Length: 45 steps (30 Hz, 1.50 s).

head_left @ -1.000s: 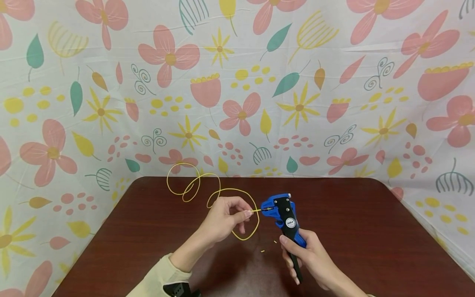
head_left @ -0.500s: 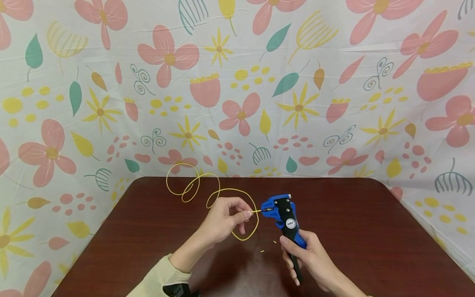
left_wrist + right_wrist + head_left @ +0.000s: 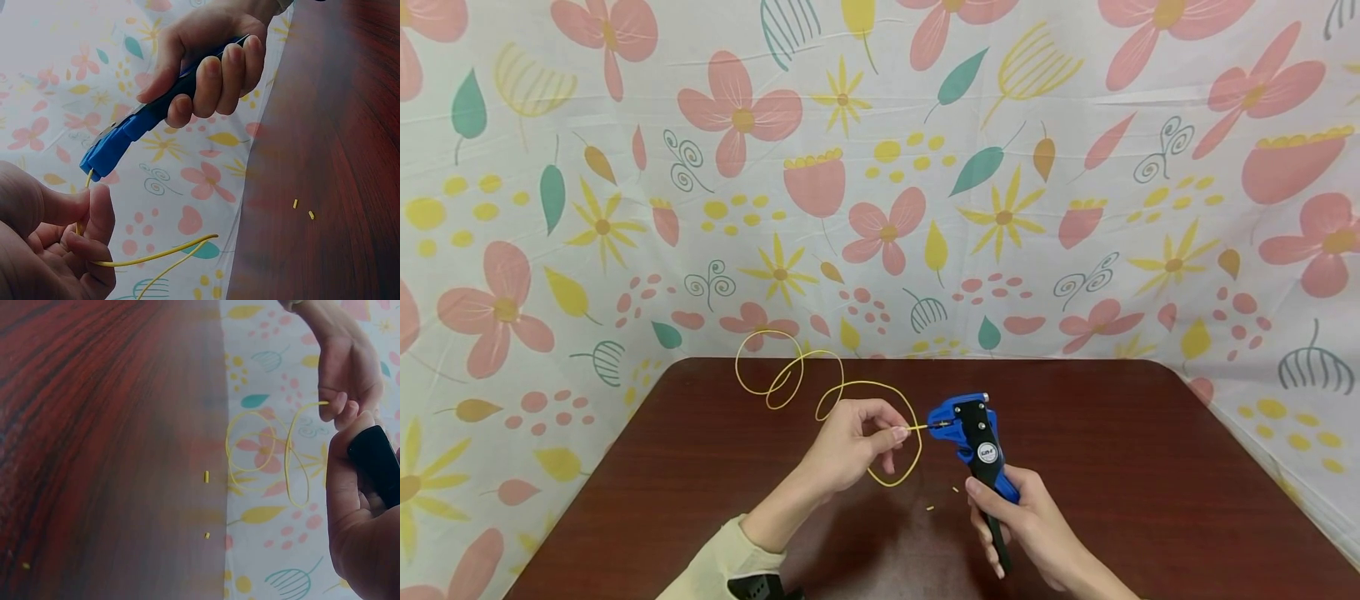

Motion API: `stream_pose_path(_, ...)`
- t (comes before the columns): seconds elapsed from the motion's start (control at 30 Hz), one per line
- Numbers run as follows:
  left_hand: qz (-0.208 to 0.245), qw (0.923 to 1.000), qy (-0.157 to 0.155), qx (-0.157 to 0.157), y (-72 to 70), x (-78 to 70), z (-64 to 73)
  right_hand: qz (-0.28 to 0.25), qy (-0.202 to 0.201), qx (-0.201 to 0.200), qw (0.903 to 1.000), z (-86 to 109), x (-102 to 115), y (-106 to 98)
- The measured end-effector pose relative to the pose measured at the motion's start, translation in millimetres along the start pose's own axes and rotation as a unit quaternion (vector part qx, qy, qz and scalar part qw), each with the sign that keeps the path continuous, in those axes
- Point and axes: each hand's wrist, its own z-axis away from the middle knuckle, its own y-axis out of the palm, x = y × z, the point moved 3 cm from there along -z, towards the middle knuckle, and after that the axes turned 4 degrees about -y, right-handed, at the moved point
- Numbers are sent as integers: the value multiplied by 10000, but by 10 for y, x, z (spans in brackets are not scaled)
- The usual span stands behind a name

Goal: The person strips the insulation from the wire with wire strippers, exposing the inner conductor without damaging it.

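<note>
My left hand (image 3: 859,442) pinches a thin yellow wire (image 3: 917,427) between thumb and forefinger, close to its end. That end runs into the nose of a blue and black wire stripper (image 3: 976,437). My right hand (image 3: 1018,517) grips the stripper by its handles, with the tool tilted up above the table. In the left wrist view, the wire (image 3: 89,177) enters the blue head (image 3: 103,153) of the stripper, and a further stretch of it passes through the lower fingers. The right wrist view shows mostly the black handle end (image 3: 378,464); the tool's head is hidden there.
The rest of the wire loops loosely toward the back left (image 3: 786,375). Two short yellow bits of insulation (image 3: 930,507) lie on the dark brown table (image 3: 1120,467) in front of the hands. A flowered cloth (image 3: 880,167) hangs behind the table.
</note>
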Motion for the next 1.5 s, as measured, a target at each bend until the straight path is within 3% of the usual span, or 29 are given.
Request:
stream_pose_path(0.17, -27, 9997, 65, -252, -91, 62, -16, -187, -177, -257, 9993, 22, 24, -90)
stream_pose_path(0.37, 129, 9983, -223, -514, -312, 199, 2, -118, -8, -742, 9972, 105, 135, -350)
stream_pose_path(0.6, -3, 9992, -145, -365, -200, 182, -31, 79, 54, -550, 9984, 88, 85, -342)
stream_pose_path(0.97, -77, 9990, -358, -275, -71, 238, -71, 93, 286, -400, 9987, 93, 40, -369)
stream_pose_path(1.5, 27, 9983, -536, -242, -8, 421, -210, 108, 1253, -488, 9909, 106, -123, -509)
